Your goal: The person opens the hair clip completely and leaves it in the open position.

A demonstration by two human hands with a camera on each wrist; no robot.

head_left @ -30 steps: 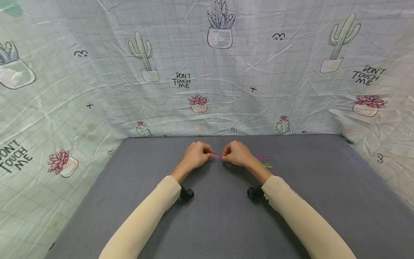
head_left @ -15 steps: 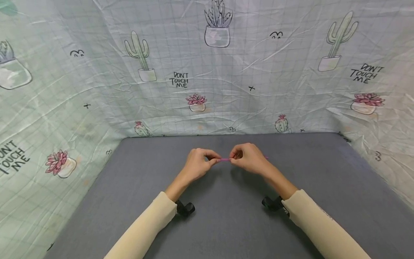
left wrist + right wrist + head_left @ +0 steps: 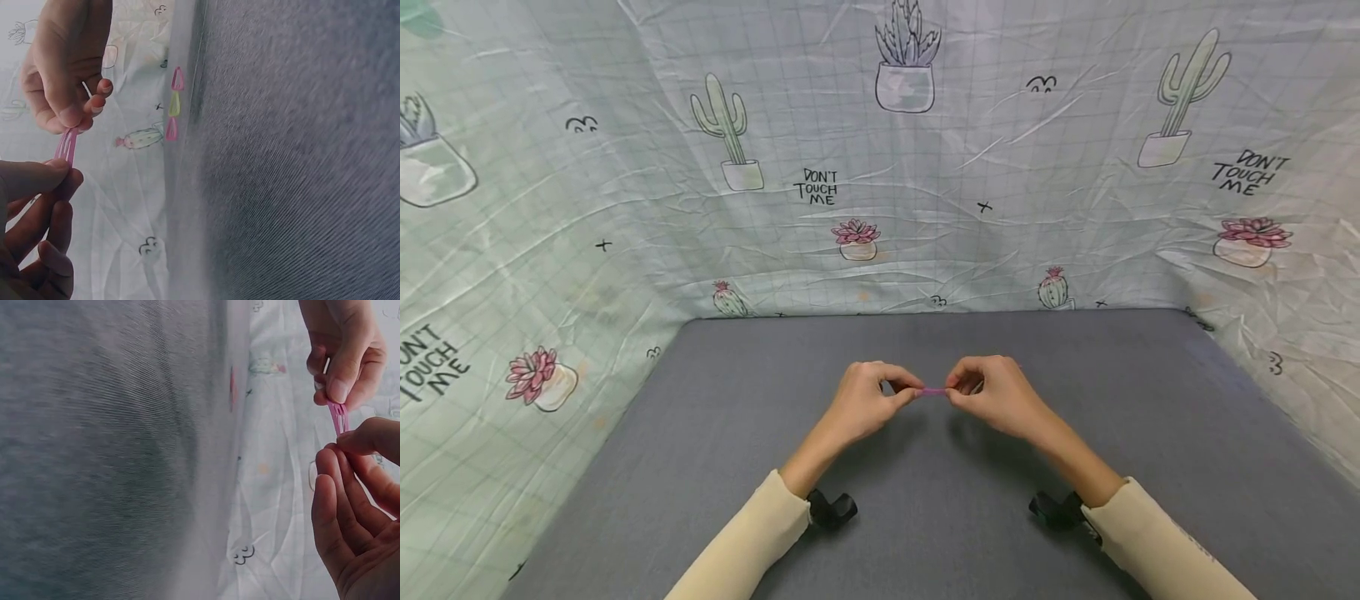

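Note:
A pink snap hair clip (image 3: 933,391) is stretched between my two hands, held above the grey table. My left hand (image 3: 868,400) pinches one end between thumb and fingertips. The other end is pinched by my right hand (image 3: 1000,398). In the left wrist view the slim, split frame of the hair clip (image 3: 67,147) shows between both sets of fingertips. From the right wrist, the hair clip (image 3: 339,419) appears partly covered by the thumbs. Whether it is snapped or unsnapped I cannot tell.
In the left wrist view a pink clip (image 3: 177,79), a yellow-green clip (image 3: 174,104) and another pink clip (image 3: 172,129) lie in a row on the table. A printed cactus sheet (image 3: 925,167) hangs behind the grey tabletop (image 3: 760,375).
Both hands have come nearer to me and slightly to the right, carrying the pink hair clip between them. The clips lying on the table have become mostly hidden behind the right hand in the head view.

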